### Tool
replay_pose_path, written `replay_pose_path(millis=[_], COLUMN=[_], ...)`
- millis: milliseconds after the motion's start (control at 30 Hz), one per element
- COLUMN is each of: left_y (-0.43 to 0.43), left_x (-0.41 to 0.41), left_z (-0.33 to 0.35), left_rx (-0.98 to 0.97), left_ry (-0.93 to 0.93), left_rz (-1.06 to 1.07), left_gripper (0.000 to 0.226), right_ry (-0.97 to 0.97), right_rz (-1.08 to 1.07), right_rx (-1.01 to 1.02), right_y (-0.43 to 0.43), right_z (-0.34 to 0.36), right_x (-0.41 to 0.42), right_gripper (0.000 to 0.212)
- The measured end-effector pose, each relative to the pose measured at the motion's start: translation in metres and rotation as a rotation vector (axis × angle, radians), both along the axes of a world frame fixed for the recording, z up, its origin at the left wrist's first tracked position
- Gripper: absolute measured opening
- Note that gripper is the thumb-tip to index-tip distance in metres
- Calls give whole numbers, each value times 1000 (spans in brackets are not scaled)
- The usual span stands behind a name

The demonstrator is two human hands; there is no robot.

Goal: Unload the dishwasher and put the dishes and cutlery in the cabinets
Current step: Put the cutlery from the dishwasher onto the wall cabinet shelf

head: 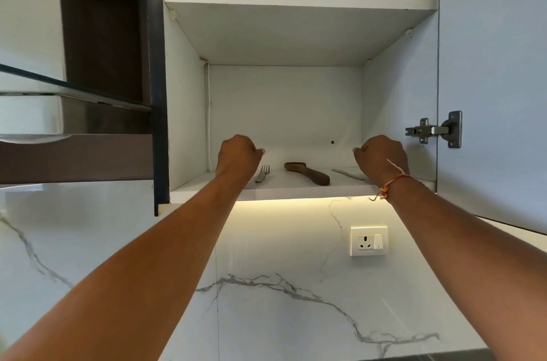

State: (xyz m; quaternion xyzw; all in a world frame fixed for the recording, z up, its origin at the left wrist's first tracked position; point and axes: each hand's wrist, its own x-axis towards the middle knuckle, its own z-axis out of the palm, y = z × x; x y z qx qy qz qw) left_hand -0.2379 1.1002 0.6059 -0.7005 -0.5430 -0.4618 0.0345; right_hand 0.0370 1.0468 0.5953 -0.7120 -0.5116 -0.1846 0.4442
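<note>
A white marble wall (266, 301) with grey veins fills the lower half of the view. Above it, from the centre up to 12 o'clock, hangs a wall cabinet (183, 94) with a white inside. Its door (488, 50) is swung open toward 3 o'clock. At 10 o'clock a dark brown panel (100, 20) stands just beside the cabinet's left wall.

Inside, an upper shelf (296, 1) crosses near 12 o'clock, and the bottom shelf (296, 183) sits at the centre. A warm light strip (281, 202) glows along the bottom shelf's underside.

Two bare forearms rise from 7 and 4 o'clock to the bottom shelf. The left hand (238, 153) and the right hand (381, 155) are seen from the back, well apart. The fingers of each are curled into a loose fist, and nothing shows in either one.

At 4 o'clock from the centre, a white socket plate (368, 241) with a three-pin outlet and a rocker switch is set in the marble. A steel hinge (433, 130) joins door and cabinet at 3 o'clock.

The cutlery lies on the bottom shelf. A wooden-handled tool (310, 172) rests between the hands. A fork (262, 173) lies just below the left hand, and a knife (347, 174) just left of the right wrist. A red and yellow thread band (393, 183) circles that wrist.
</note>
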Motion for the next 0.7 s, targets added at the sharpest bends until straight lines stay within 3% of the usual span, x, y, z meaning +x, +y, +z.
replay_pose_path(millis=[67, 267, 533, 700], left_y=[-21, -89, -175, -273], left_x=[2, 24, 73, 117], left_z=[-6, -66, -184, -281], left_rx=[166, 486, 290, 74], left_ry=[-73, 44, 195, 258], left_rz=[-101, -322, -717, -1118], left_gripper=[32, 25, 34, 32], right_ry=[20, -73, -35, 118], right_rz=[23, 11, -194, -422], right_rx=[95, 255, 51, -158], right_y=[-20, -100, -233, -378], right_z=[-8, -59, -178, -277], right_x=[-6, -37, -53, -54], right_gripper=[40, 33, 43, 47])
